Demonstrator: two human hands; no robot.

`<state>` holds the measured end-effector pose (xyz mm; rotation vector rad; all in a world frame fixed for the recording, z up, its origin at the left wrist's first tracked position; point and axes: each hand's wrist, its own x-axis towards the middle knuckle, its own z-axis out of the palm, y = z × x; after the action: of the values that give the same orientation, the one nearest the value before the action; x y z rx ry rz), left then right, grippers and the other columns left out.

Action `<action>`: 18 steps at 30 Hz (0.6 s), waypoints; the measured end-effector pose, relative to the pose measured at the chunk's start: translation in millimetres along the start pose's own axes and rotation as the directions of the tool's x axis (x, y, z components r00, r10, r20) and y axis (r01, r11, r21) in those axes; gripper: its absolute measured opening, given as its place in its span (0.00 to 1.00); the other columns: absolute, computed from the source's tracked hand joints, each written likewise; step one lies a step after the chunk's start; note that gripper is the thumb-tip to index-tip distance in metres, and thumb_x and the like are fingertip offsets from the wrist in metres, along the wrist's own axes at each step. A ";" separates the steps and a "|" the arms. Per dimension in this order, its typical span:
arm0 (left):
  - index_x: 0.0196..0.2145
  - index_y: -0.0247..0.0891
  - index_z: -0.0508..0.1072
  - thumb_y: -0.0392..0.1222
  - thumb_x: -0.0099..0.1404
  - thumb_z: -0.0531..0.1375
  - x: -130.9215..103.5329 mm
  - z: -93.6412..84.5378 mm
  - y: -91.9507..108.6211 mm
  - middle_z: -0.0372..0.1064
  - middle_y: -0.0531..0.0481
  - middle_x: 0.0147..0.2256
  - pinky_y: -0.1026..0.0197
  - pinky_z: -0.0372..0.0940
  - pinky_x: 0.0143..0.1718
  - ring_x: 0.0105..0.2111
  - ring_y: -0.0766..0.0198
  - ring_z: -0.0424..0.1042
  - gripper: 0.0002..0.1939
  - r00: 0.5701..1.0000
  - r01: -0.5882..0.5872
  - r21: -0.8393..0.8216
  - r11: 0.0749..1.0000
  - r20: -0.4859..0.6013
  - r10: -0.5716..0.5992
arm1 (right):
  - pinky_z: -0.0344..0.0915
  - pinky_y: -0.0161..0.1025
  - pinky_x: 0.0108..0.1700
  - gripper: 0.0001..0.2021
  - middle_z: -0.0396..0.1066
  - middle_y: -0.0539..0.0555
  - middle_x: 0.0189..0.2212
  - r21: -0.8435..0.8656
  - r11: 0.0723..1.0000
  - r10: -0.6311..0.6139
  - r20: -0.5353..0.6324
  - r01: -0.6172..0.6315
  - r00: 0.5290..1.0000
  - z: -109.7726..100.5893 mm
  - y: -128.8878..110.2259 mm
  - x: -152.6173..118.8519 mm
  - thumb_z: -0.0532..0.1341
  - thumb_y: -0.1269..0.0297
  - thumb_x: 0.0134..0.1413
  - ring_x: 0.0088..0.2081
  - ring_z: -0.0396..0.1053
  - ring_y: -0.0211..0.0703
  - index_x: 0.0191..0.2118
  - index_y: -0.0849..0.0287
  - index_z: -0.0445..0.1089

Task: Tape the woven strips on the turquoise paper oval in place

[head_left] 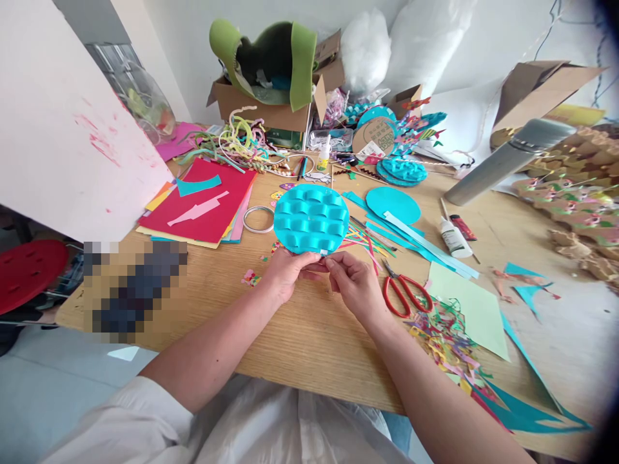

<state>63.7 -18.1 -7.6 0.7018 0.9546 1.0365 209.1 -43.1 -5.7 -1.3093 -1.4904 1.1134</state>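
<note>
A round blue paper disc (311, 218), covered with rows of raised wavy strips, is held up above the table in front of me. My left hand (286, 272) grips its lower edge, the thumb lying on the front. Close to that thumb, the fingers of my right hand (353, 278) are pinched together at the bottom edge. What sits between them is too small to make out. A tiny white piece (323, 252) shows on the disc's rim. Red-handled scissors (406, 291) lie to the right of my right hand, and a tape roll (258, 220) lies left of the disc.
Coloured paper sheets (203, 200) are stacked at the left. A flat blue circle (394, 205), a glue bottle (454, 238) and a grey tumbler (507, 164) occupy the right. Paper scraps (449, 341) lie near the front edge; a cardboard box (265, 106) stands behind.
</note>
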 end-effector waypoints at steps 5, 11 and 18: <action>0.31 0.34 0.78 0.38 0.47 0.67 0.0 0.9 2.4 0.79 0.46 0.30 0.65 0.67 0.22 0.27 0.58 0.79 0.11 1.000 0.029 -0.029 0.999 0.007 -0.029 | 0.51 0.34 0.22 0.14 0.59 0.44 0.15 0.107 0.994 0.025 0.006 -0.026 1.000 1.1 4.3 1.9 0.59 0.53 0.57 0.18 0.56 0.34 0.33 0.60 0.69; 0.31 0.34 0.78 0.38 0.47 0.67 -1.4 1.8 3.0 0.79 0.44 0.32 0.64 0.68 0.24 0.30 0.56 0.79 0.11 0.999 0.031 -0.036 0.999 -0.007 -0.032 | 0.51 0.34 0.22 0.15 0.61 0.46 0.16 0.130 0.990 0.061 -0.007 -0.060 0.998 1.3 4.6 3.3 0.62 0.51 0.53 0.19 0.56 0.34 0.32 0.59 0.71; 0.32 0.34 0.78 0.38 0.47 0.68 -1.1 0.6 1.6 0.79 0.44 0.34 0.64 0.69 0.24 0.31 0.56 0.79 0.12 1.000 0.011 -0.025 1.000 -0.011 -0.011 | 0.58 0.36 0.28 0.13 0.71 0.54 0.28 0.086 0.996 0.025 -0.101 -0.016 0.995 0.2 9.8 6.3 0.65 0.52 0.49 0.29 0.63 0.40 0.32 0.58 0.76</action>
<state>63.4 -18.6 -5.6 0.6703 0.9528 1.0416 210.8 -36.3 -15.0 -1.3057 -1.3436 1.0952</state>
